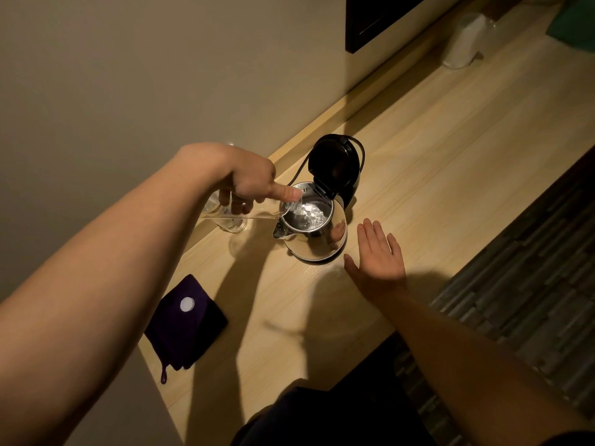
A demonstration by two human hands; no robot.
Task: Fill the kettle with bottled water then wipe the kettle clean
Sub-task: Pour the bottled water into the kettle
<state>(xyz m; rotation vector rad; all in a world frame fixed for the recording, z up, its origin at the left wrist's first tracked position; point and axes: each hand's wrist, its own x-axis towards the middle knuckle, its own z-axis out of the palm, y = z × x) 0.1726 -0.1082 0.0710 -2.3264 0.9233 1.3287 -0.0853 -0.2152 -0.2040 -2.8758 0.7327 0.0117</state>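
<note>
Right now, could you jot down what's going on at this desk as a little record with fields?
Activity: pouring water into the kettle
Left hand: grips a clear bottle, tipped sideways, its mouth over the kettle opening
Right hand: open, flat, beside the kettle, not touching it
Kettle: shiny steel, black lid flipped up, water inside
Cloth: dark purple, folded, near the desk's front-left edge
Bottle cap: white, lying on the cloth
Surface: light wooden desk

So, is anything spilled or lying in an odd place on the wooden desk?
No spill shows. One oddity: the white bottle cap lies on the folded purple cloth, which overhangs the desk edge, so it might slip off.
</note>
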